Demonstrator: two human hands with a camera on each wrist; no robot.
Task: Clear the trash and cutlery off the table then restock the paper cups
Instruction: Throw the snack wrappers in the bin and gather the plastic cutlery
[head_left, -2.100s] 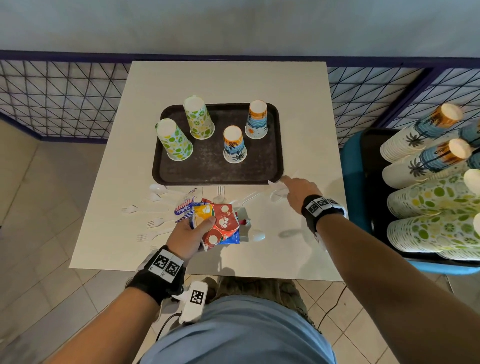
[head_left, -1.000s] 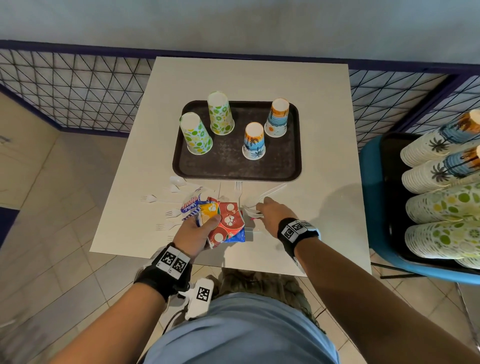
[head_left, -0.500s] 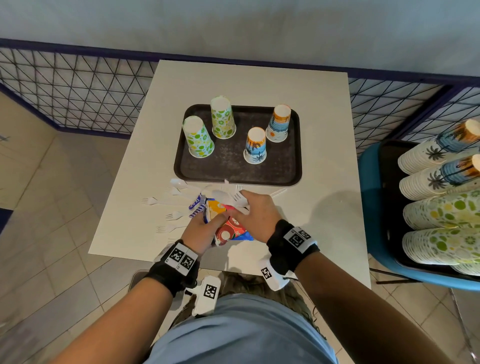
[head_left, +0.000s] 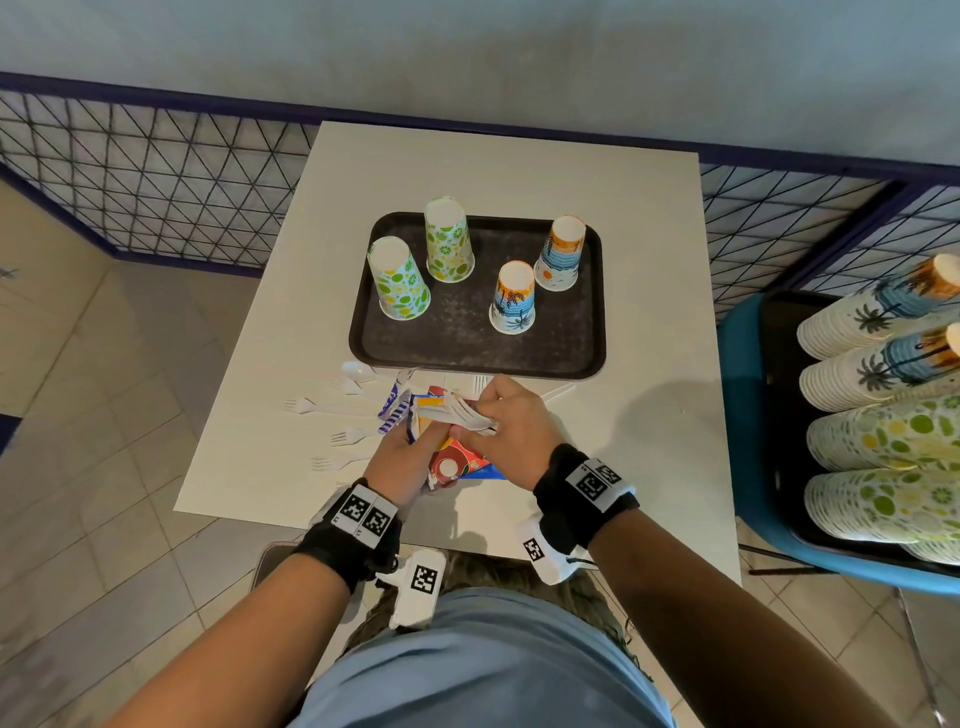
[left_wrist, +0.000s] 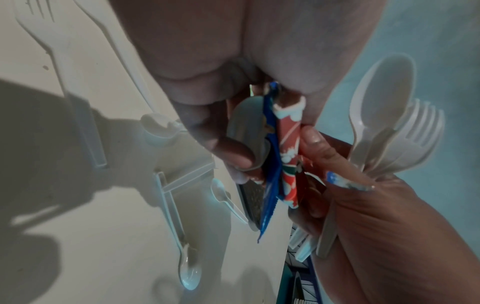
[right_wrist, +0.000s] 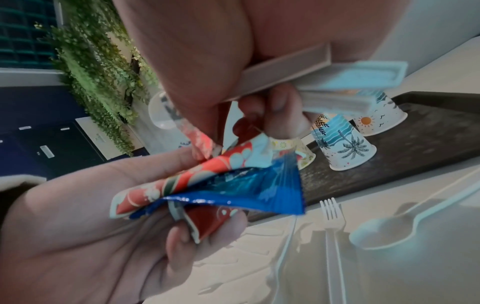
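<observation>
My left hand (head_left: 415, 447) grips a bunch of crumpled snack wrappers (head_left: 457, 462), red and blue (left_wrist: 285, 148), just above the table's near edge. My right hand (head_left: 485, 418) holds a bundle of white plastic cutlery (head_left: 457, 413) and presses it against the top of the wrappers. The spoon and fork heads (left_wrist: 389, 127) fan out of that grip, and the handles (right_wrist: 337, 82) stick out behind. Loose white forks (head_left: 353, 435) and spoons (head_left: 358, 370) lie on the white table (head_left: 649, 415) to the left of my hands. A fork (right_wrist: 332, 216) and a spoon (right_wrist: 384, 230) lie by the tray.
A dark tray (head_left: 478, 361) in the table's middle carries several upside-down paper cups (head_left: 399, 280). On the right, a blue chair (head_left: 743, 415) holds a black tray with long stacks of paper cups (head_left: 883, 436). A wire-mesh fence (head_left: 156, 171) runs behind the table.
My right hand picked cutlery off the table beside the wrappers and carried it left to my left hand. The left hand kept the wrappers and rose slightly.
</observation>
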